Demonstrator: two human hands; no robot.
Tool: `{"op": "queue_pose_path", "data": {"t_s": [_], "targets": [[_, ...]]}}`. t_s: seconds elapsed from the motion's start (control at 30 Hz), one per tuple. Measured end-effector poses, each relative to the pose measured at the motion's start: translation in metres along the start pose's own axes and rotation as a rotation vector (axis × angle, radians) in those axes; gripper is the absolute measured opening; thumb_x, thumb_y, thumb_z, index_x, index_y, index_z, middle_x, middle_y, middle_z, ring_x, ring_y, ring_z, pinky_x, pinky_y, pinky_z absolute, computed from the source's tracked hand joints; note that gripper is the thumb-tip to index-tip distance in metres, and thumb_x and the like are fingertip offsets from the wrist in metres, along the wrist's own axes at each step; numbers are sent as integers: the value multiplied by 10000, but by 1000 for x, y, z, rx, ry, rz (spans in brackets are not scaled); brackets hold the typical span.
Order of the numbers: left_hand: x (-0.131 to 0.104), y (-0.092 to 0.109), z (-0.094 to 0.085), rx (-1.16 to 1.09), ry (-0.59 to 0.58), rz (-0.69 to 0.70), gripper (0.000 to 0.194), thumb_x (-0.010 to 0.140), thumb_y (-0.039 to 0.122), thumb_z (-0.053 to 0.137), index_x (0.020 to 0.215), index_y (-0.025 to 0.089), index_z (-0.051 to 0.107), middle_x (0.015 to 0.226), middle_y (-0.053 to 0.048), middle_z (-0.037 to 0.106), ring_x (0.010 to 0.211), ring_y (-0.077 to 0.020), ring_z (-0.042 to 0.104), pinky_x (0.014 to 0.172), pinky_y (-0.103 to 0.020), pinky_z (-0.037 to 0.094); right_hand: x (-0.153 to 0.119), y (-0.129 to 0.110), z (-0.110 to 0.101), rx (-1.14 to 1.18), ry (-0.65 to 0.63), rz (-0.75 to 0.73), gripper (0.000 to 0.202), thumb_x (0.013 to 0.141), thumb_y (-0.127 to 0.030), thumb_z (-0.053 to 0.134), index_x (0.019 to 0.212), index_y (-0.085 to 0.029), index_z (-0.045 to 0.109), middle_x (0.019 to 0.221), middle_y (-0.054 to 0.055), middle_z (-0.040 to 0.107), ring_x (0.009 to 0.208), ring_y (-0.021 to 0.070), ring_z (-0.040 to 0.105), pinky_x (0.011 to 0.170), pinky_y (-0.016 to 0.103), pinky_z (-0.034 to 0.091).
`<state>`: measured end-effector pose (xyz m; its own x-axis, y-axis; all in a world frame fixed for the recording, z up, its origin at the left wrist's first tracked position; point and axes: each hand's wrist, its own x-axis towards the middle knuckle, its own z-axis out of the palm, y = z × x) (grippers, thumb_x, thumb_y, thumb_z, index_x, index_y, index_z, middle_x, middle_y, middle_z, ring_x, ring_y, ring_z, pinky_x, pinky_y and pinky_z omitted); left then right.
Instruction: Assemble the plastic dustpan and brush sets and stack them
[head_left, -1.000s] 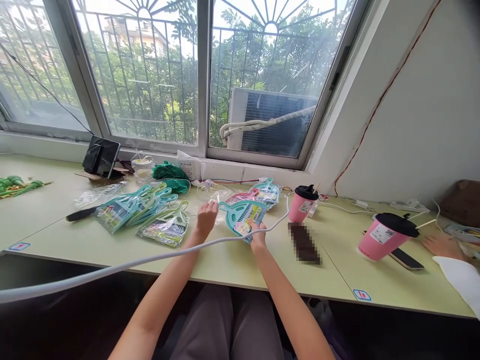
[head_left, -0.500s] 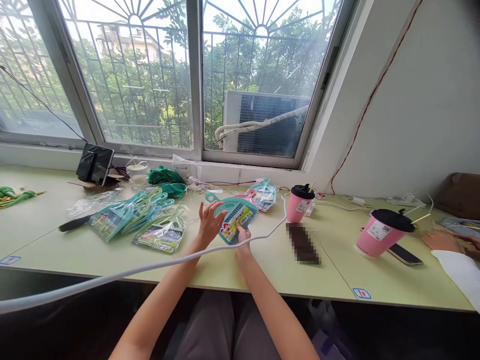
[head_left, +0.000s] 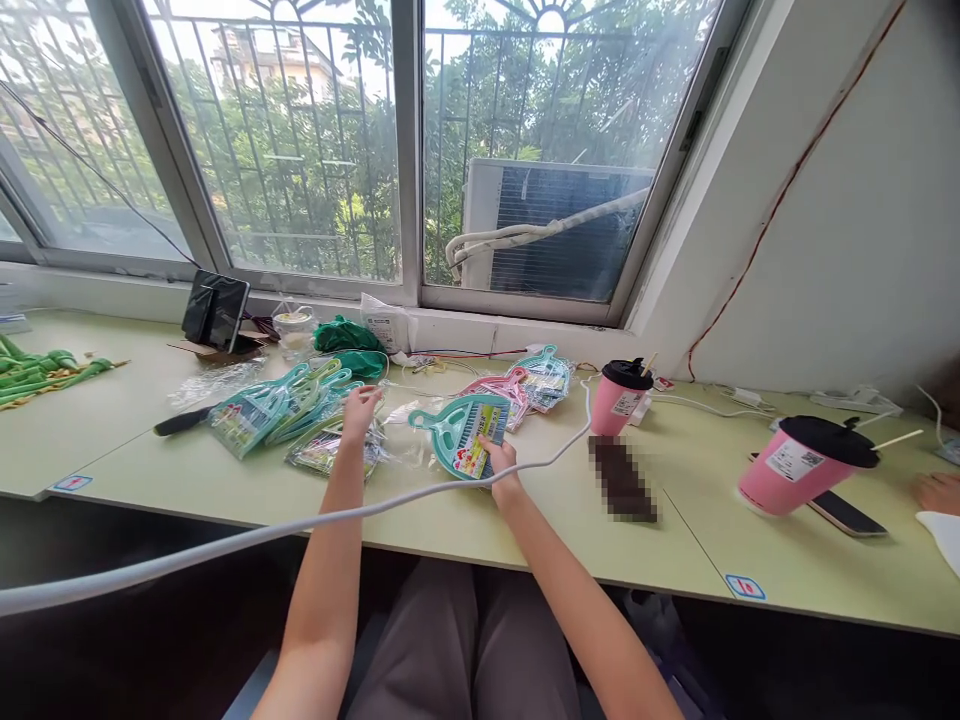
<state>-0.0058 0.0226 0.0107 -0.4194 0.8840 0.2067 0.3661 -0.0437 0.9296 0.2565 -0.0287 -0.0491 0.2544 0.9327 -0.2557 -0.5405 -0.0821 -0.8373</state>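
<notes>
My right hand (head_left: 501, 462) grips a teal mini dustpan-and-brush set (head_left: 450, 432) by its lower right edge, thumb over the yellow printed card. The set's looped handle points left. My left hand (head_left: 361, 408) is off to the left with its fingers pinched together. Clear plastic film, seemingly a bag (head_left: 411, 440), stretches between those fingers and the dustpan. Just behind and below the left hand lie several bagged dustpan sets (head_left: 259, 412), teal and green. Beyond the held set lie a pink set (head_left: 495, 385) and a light-blue set (head_left: 546, 378).
A white cable (head_left: 300, 525) crosses in front of my forearms. To the right stand two pink cups (head_left: 619, 398) with black lids, a blurred dark object (head_left: 622, 480) and a phone (head_left: 847, 512). A tablet (head_left: 215, 312) and green bundle (head_left: 351, 345) sit by the window. Another person's hand (head_left: 937, 492) shows far right.
My left hand has moved from the dustpan's handle leftward, its spread fingers now pinched, with clear film trailing. My right hand still holds the set. The view has shifted slightly.
</notes>
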Motion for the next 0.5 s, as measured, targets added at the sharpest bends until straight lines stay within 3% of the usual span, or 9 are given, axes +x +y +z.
{"op": "queue_pose_path", "data": {"t_s": [0.17, 0.3, 0.5], "targets": [[-11, 10, 20, -284, -347, 30, 696, 655, 399, 803, 1260, 187, 532, 1099, -148, 698, 1065, -293, 650, 963, -447, 465, 4, 2, -4, 30, -55, 38, 295, 601, -228, 784, 851, -177, 637, 785, 36, 751, 708, 219, 723, 603, 328, 605], [-15, 17, 18, -433, -690, 83, 808, 712, 451, 778, 1412, 265, 420, 1231, -126, 663, 1132, -265, 630, 1014, -452, 443, 3, -5, -12, 98, -149, -13, 360, 616, -303, 804, 908, -192, 626, 859, 46, 757, 750, 218, 725, 642, 336, 609], [-20, 40, 10, -535, -905, 138, 764, 823, 428, 701, 1481, 379, 315, 1474, -100, 483, 1197, -254, 597, 986, -406, 486, 5, -16, -22, 98, -171, -126, 397, 675, -417, 768, 980, -214, 616, 940, 31, 752, 824, 208, 717, 732, 351, 603]]}}
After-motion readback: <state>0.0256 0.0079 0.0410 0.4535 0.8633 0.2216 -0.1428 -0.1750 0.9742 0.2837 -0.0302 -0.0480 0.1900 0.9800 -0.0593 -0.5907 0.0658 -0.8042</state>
